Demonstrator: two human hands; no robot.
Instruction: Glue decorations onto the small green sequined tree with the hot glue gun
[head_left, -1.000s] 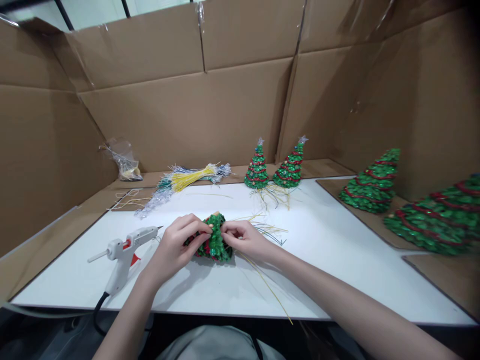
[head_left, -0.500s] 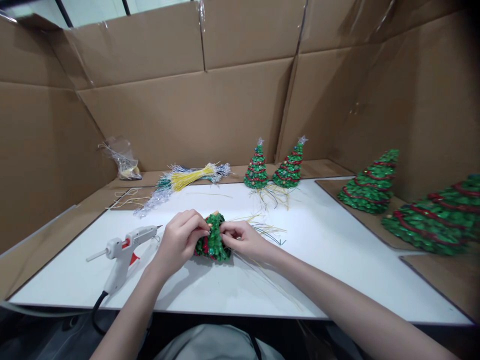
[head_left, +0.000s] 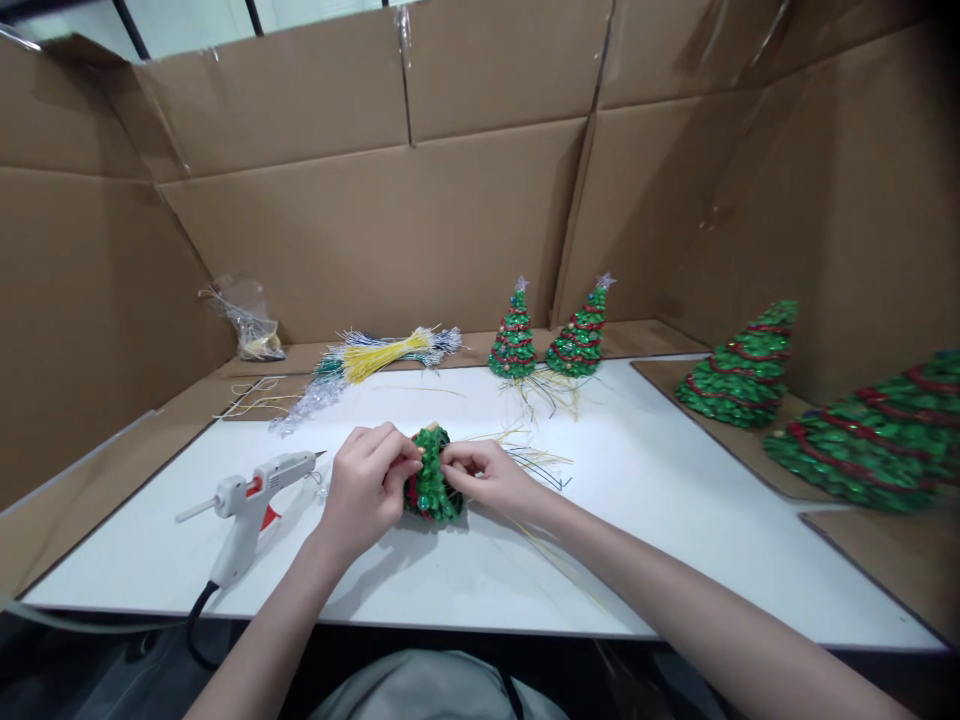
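Small green tree (head_left: 431, 490) sits at centre frame on the white surface (head_left: 675, 520) — pinched between my left hand (head_left: 367, 490) and right hand (head_left: 484, 478), both closed on it.

White surface (head_left: 675, 520) bearing a hot glue gun (head_left: 251, 497) at left, a bundle of yellow, green and silver wire stems (head_left: 371, 360) at rear, two small sequined Christmas trees (head_left: 547, 335) behind loose wire strands (head_left: 536, 455).
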